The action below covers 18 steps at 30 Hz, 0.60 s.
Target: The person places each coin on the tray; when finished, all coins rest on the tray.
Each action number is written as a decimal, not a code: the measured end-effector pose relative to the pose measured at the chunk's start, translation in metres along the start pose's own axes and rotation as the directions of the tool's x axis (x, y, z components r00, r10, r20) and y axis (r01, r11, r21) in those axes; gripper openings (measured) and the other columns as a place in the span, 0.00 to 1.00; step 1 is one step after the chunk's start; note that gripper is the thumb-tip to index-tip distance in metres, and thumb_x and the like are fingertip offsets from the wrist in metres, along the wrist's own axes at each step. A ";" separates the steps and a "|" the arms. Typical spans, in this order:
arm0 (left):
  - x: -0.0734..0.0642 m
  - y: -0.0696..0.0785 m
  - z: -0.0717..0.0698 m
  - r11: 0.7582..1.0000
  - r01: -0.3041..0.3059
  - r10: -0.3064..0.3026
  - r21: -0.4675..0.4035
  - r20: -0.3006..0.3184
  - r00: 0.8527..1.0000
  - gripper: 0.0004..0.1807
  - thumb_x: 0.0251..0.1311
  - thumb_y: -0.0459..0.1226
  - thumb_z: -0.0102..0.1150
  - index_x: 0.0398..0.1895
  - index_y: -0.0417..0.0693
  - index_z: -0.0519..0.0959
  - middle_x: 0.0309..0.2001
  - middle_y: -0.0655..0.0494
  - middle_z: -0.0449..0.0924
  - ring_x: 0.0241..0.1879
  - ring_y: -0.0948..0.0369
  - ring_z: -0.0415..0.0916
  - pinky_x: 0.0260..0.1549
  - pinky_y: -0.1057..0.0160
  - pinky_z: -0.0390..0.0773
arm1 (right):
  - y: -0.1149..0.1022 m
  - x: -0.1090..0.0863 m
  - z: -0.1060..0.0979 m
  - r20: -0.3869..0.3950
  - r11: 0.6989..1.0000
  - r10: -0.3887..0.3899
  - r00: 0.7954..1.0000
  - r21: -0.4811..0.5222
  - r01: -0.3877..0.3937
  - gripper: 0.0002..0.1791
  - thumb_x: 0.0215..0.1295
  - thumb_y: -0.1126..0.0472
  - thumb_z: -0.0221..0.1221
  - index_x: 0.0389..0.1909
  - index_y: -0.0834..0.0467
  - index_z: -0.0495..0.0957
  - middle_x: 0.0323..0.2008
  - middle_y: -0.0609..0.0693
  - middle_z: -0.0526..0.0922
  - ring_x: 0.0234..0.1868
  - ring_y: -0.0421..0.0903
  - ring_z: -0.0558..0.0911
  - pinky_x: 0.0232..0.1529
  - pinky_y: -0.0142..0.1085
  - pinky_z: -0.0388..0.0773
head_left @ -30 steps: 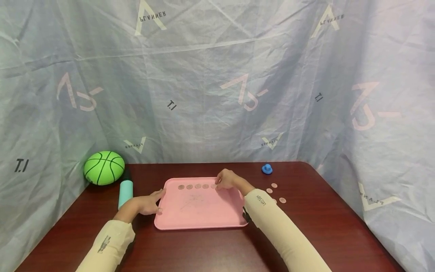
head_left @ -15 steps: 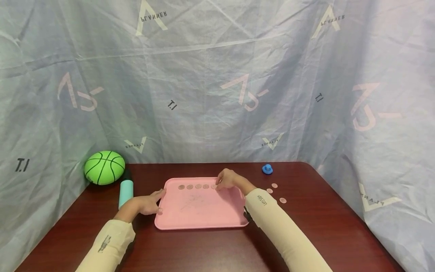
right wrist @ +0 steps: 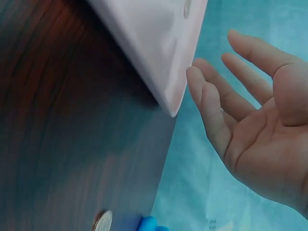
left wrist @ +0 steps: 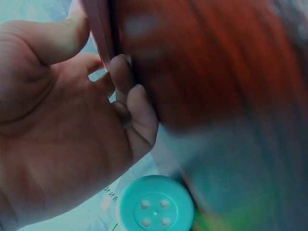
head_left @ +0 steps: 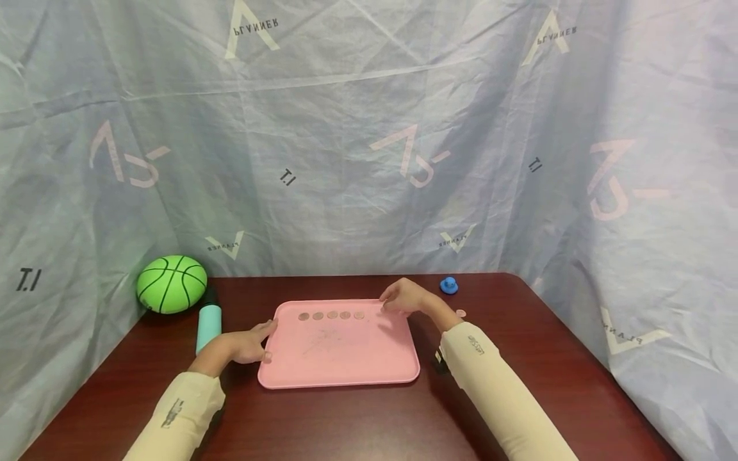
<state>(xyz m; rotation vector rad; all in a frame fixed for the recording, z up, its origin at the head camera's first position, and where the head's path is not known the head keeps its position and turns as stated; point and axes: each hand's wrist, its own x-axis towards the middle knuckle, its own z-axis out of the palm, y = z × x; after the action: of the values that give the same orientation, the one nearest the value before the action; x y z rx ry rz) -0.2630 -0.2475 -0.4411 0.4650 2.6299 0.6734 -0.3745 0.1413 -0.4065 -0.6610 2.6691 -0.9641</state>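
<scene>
Left hand (head_left: 248, 346) is gripping the pink tray (head_left: 357, 362) by its left edge on the table (head_left: 323, 422), turquoise bottle (head_left: 209, 328) lying to its left. Five coins (head_left: 332, 315) are sitting in a row along the tray's far side; right hand (head_left: 406, 298) is hovering at the far right corner, grip loose, fingers spread. Blue duck (head_left: 449, 286) is sitting beyond, toward the table's far edge.

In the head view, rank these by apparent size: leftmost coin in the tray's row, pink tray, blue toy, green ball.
1. pink tray
2. green ball
3. blue toy
4. leftmost coin
</scene>
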 end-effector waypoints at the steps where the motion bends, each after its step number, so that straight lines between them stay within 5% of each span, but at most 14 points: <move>1: 0.000 0.001 0.000 1.000 -0.002 0.002 -0.005 -0.001 1.000 0.50 0.62 0.44 0.61 0.77 0.32 0.44 0.75 0.27 0.41 0.74 0.34 0.39 0.67 0.35 0.48 | 0.002 -0.003 -0.002 0.000 1.000 0.001 1.000 0.013 -0.001 0.19 0.58 0.60 0.69 0.49 0.62 0.84 0.39 0.52 0.88 0.31 0.52 0.85 0.32 0.47 0.83; 10: -0.003 0.008 -0.004 0.999 0.031 -0.031 -0.032 0.003 1.000 0.50 0.60 0.40 0.62 0.77 0.32 0.43 0.75 0.27 0.40 0.74 0.33 0.40 0.67 0.34 0.47 | 0.016 -0.026 -0.016 -0.015 0.995 -0.043 0.999 0.090 0.044 0.22 0.60 0.61 0.68 0.54 0.65 0.80 0.44 0.54 0.87 0.39 0.43 0.86 0.28 0.42 0.82; 18: 0.006 -0.006 0.002 0.998 0.044 -0.044 -0.040 -0.021 0.999 0.50 0.60 0.41 0.61 0.78 0.35 0.44 0.76 0.31 0.41 0.75 0.37 0.40 0.68 0.36 0.48 | 0.022 -0.044 -0.022 -0.041 0.993 -0.082 0.996 0.076 0.085 0.22 0.61 0.60 0.67 0.54 0.66 0.80 0.49 0.62 0.85 0.41 0.45 0.86 0.28 0.43 0.82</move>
<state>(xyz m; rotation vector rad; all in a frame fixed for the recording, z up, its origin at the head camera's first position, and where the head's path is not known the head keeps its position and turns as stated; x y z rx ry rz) -0.2693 -0.2495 -0.4474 0.3893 2.6339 0.7188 -0.3507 0.1895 -0.4013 -0.7500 2.6394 -1.1064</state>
